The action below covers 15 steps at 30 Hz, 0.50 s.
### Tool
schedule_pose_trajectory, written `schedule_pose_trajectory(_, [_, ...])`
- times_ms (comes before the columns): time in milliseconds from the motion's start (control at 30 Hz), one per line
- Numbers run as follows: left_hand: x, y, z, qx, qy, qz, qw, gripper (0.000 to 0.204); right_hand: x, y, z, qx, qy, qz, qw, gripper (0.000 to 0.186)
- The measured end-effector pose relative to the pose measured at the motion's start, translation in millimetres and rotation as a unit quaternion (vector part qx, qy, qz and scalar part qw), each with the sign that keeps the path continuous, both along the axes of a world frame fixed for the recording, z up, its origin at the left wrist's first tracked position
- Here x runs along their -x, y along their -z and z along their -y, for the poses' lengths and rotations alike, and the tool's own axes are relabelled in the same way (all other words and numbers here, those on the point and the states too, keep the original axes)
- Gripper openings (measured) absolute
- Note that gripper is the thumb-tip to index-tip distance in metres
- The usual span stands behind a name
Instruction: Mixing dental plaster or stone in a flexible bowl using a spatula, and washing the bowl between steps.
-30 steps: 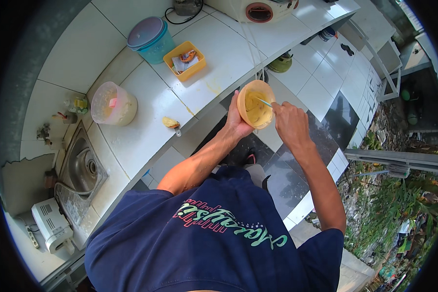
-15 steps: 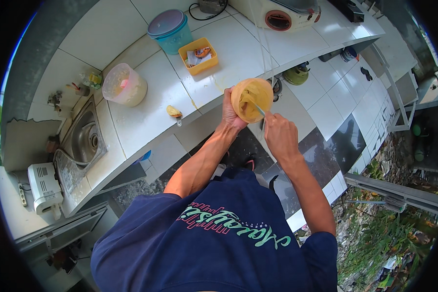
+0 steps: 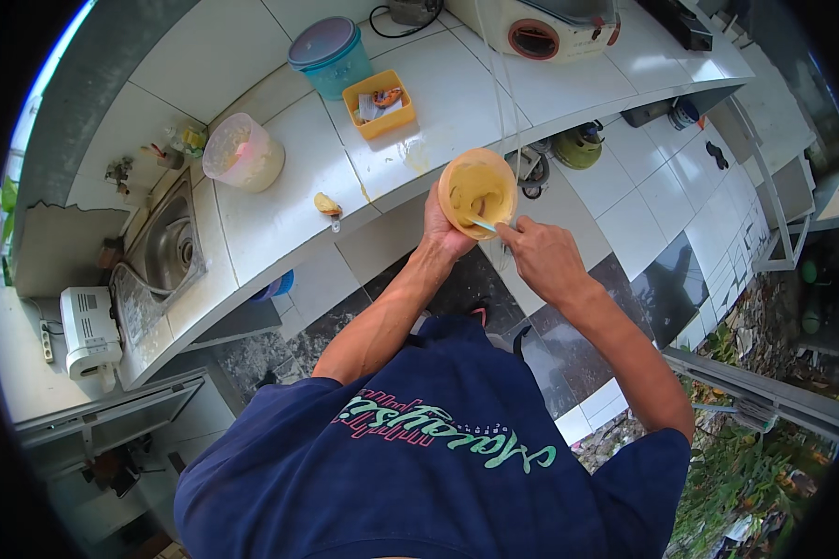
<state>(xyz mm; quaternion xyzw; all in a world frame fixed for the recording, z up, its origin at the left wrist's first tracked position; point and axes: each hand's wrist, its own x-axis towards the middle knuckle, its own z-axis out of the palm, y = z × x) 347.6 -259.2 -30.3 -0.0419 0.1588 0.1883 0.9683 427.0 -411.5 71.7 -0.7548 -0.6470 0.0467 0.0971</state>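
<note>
My left hand (image 3: 445,229) is wrapped round the side and underside of an orange-yellow plastic bowl (image 3: 448,191), held tilted just off the counter's front edge. Thick yellow batter (image 3: 494,199) coats its inside. In my right hand (image 3: 547,259) is a slim, pale blue-handled utensil (image 3: 481,223), whose far end dips into the batter, so its shape there is hidden. On the counter to the left lies a clear-handled spoon (image 3: 335,224) with a yellow lump (image 3: 325,203) on its head.
The white tiled counter (image 3: 289,214) holds a translucent tub (image 3: 242,154), a lidded blue container (image 3: 331,67), a yellow square box (image 3: 379,107) and a cream appliance (image 3: 541,33). A steel sink (image 3: 170,252) is at left. Below the counter sits a green gas cylinder (image 3: 578,146).
The utensil has swung round inside the bowl, its handle now lying lower and flatter. My right hand has shifted slightly right and down, with the elbow further out. The bowl stays in my left hand.
</note>
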Motion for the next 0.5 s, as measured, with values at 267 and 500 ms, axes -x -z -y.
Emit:
schedule_pose_trajectory(267, [9, -32, -1, -0.008, 0.056, -0.027, 0.998, 0.067, -17, -28, -25, 0.027, -0.079, 0.145, 0.986, 0.021])
schedule_pose_trajectory(500, [16, -29, -15, 0.018, 0.120, -0.023, 0.992, 0.052, -43, -77, -85, 0.007, -0.234, 0.272, 0.933, 0.015])
